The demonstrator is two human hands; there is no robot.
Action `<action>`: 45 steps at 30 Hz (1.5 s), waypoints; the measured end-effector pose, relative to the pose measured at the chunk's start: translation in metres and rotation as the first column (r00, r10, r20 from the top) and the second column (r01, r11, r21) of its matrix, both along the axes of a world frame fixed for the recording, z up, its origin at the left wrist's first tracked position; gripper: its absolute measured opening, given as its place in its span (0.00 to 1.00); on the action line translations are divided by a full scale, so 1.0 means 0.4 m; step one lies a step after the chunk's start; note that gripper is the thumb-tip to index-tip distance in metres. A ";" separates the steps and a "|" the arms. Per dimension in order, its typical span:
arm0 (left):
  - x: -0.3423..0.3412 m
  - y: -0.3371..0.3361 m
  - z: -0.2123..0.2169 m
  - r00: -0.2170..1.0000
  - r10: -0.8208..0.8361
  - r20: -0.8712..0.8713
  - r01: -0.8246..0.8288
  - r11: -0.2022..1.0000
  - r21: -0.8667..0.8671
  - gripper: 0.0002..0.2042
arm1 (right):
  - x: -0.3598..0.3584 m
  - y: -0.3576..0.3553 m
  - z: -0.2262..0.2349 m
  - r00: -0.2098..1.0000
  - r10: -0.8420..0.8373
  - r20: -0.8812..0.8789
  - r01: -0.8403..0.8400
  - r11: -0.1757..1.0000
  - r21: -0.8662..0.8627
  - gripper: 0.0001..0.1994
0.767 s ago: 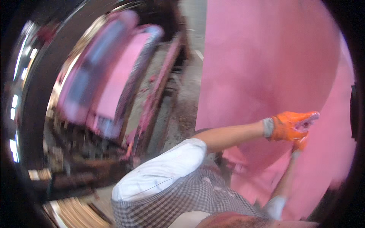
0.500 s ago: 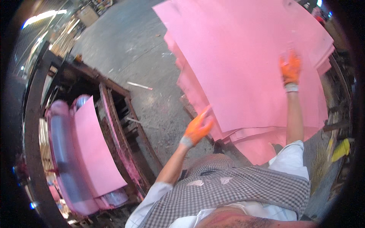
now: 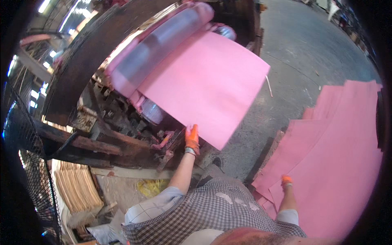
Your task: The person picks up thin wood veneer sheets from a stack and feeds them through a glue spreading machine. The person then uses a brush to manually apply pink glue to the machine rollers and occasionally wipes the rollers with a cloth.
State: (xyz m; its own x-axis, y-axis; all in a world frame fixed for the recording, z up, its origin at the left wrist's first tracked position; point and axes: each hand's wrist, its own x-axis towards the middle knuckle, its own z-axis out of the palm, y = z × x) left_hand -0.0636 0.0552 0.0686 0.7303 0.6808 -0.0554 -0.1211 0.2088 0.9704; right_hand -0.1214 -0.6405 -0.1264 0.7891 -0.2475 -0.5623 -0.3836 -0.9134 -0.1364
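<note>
A wide pink sheet (image 3: pixel 208 85) sticks out from between the rollers (image 3: pixel 157 51) of a machine at the left. My left hand (image 3: pixel 192 141), in an orange glove, has its fingertips at the sheet's near edge and appears to pinch it there. To the right lies a stack of pink sheets (image 3: pixel 335 163) with uneven, overlapping edges. My right hand (image 3: pixel 287 180), also in an orange glove, is at the stack's near left edge. It looks small and foreshortened, and its fingers are mostly hidden.
Around the rollers stands a dark, heavy machine frame (image 3: pixel 90 61). Below it are a bundle of thin wooden sheets (image 3: pixel 77 185) and a yellow crumpled piece (image 3: pixel 153 188). Black mesh (image 3: pixel 34 179) hangs at the far left. A thin pale strip (image 3: pixel 269 85) lies on the concrete floor (image 3: pixel 294 53).
My view has swung left toward the machine. The pink sheet extends further out of the rollers. My left hand has moved from beside the stack to that sheet; my right hand has drawn back toward me.
</note>
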 end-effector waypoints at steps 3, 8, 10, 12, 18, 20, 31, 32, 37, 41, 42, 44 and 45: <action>-0.062 0.122 0.051 0.915 0.065 -0.399 -0.096 0.994 -0.059 0.30 | 0.072 0.585 0.193 0.997 0.074 0.026 -0.078 0.975 0.207 0.27; -0.004 0.271 0.007 0.934 0.155 -0.320 -0.224 0.956 -0.190 0.14 | 0.202 0.776 0.173 0.999 -0.021 -0.025 0.032 0.757 0.653 0.28; 0.058 0.353 0.027 0.924 0.239 -0.297 -0.314 0.919 -0.239 0.16 | 0.240 0.920 0.275 0.994 0.075 -0.081 -0.015 0.820 0.572 0.29; 0.105 0.436 0.033 0.950 0.071 -0.303 -0.153 0.954 -0.259 0.34 | 0.253 0.934 0.281 0.983 0.122 -0.141 -0.035 0.864 0.502 0.29; 0.214 0.415 0.120 0.995 -0.102 0.017 0.102 0.938 -0.331 0.36 | 0.253 1.005 0.232 0.978 0.207 0.014 -0.197 0.906 0.374 0.34; 0.164 0.436 -0.018 1.000 -0.005 -0.012 0.000 0.941 -0.339 0.35 | 0.233 1.046 0.166 0.959 0.277 0.054 -0.272 0.858 0.436 0.41; 0.318 -0.405 0.257 0.548 -0.610 -0.573 0.726 0.006 0.688 0.21 | 0.280 0.961 0.127 0.918 -0.333 0.214 0.162 0.810 0.564 0.50; 0.315 -0.520 0.390 0.468 -0.623 -0.626 0.803 0.005 0.596 0.21 | 0.313 0.943 0.147 0.891 -0.406 0.205 0.172 0.717 0.675 0.48; 0.185 -1.050 0.717 0.239 -0.790 -0.564 0.583 -0.347 0.735 0.23 | 0.165 0.583 0.257 0.755 -0.652 -0.077 0.260 0.189 0.947 0.37; -0.008 -1.205 0.698 -0.088 -0.977 -0.192 0.600 -0.206 0.773 0.32 | -0.154 0.373 0.320 0.571 -0.774 -0.274 0.399 -0.029 0.916 0.30; -0.024 -1.189 0.764 -0.346 -0.906 -0.244 0.701 -0.423 0.574 0.34 | -0.223 0.325 0.317 0.477 -0.827 -0.298 0.428 -0.077 0.900 0.28; -0.043 -1.164 0.752 -0.570 -0.819 -0.069 0.806 -0.574 0.147 0.34 | -0.333 0.230 0.324 0.239 -0.924 -0.297 0.495 -0.147 0.856 0.26; -0.045 -1.146 0.738 -0.580 -0.815 0.000 0.815 -0.579 0.023 0.34 | -0.390 0.182 0.317 0.086 -0.959 -0.272 0.550 -0.182 0.815 0.25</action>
State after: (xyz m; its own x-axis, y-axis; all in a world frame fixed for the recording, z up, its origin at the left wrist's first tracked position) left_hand -0.0815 -0.4031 0.3638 0.1325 -0.9904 -0.0398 0.2220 -0.0095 0.9750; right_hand -0.2773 -0.5676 0.0005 0.3986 -0.5880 -0.7038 -0.4216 0.5640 -0.7100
